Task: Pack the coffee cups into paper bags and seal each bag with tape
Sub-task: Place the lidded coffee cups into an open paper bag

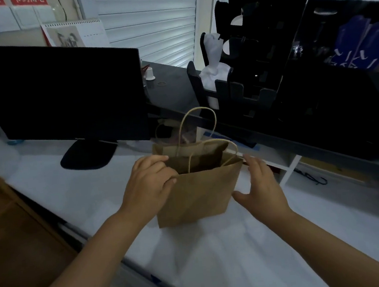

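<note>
white counter (219, 257), paper bag (196, 194) (upright), monitor (57, 94)

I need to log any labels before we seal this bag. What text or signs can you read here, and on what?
Red signs on the wall, top left: white characters, cropped and too blurred to read.
Wall calendar: print too small to read.
Blue packets in the black organiser: white markings, not legible.
Paper bag: no print visible.
Monitor: screen dark, no text.

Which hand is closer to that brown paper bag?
Left. The left hand grips the paper bag at its open top edge; the right hand is open beside the bag's right side, barely touching if at all.
</note>
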{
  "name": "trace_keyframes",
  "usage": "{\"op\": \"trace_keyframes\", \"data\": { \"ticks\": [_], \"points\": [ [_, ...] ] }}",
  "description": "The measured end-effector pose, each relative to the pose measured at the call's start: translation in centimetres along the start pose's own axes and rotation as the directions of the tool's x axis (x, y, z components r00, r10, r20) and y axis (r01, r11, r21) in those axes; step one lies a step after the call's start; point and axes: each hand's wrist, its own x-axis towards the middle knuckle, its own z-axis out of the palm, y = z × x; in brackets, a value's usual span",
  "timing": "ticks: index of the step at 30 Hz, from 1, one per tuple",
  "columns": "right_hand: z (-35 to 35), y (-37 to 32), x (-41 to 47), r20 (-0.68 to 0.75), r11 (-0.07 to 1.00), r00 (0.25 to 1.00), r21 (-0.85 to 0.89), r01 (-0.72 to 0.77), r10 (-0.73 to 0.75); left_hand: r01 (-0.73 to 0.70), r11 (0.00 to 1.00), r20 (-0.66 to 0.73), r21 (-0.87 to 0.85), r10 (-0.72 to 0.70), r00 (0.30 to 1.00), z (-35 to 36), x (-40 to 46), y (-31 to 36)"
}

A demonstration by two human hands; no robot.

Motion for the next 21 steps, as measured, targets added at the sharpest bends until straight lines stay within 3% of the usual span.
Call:
{"op": "trace_keyframes", "data": {
  "ticks": [9,21],
  "points": [
    [-3.5,5.1,-2.9,-0.085,0.988,0.991,-0.123,0.096,-0.107,-0.185,0.977,0.058,-0.108,0.191,0.980,2.3,2.0,4.7],
    [-11.2,14.6,-11.3,-0.148,0.963,0.985,-0.242,-0.117,0.082,-0.385,0.892,-0.018,-0.236,0.392,0.920,7.0,4.8,16.3]
  ]
}}
